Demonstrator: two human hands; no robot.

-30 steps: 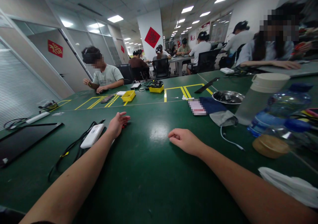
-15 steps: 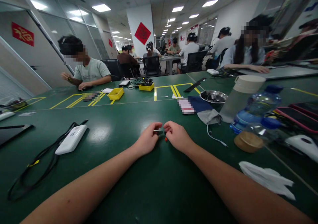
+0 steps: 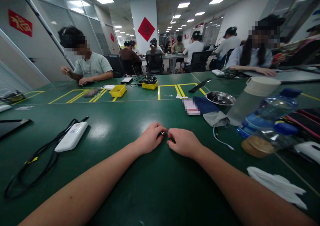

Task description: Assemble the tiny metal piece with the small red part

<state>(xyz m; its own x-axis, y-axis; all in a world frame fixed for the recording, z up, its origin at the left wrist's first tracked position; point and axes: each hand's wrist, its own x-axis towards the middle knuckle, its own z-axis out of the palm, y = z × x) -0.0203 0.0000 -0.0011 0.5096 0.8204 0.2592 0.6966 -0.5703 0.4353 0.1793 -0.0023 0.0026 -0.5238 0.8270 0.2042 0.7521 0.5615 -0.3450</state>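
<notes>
Left hand point(image 3: 150, 140) curls shut, fingertips pinching a small shiny piece point(image 3: 163, 133) low over the worktop point(image 3: 140, 186); right hand point(image 3: 185, 143) curls beside it, its hold hidden. So slight a pinch could slip, letting the piece roll away across the slick surface.

Pillar at the room's far end: red diamond sign point(image 3: 146, 29), one dark character, too blurred to read | left wall: red placard point(image 3: 20, 23), gold characters, illegible | glass partition beyond: small red sign point(image 3: 111, 37), unreadable | table's left side: white power bank point(image 3: 71, 136), small grey mark, cannot make out | nothing legible anywhere.
</notes>
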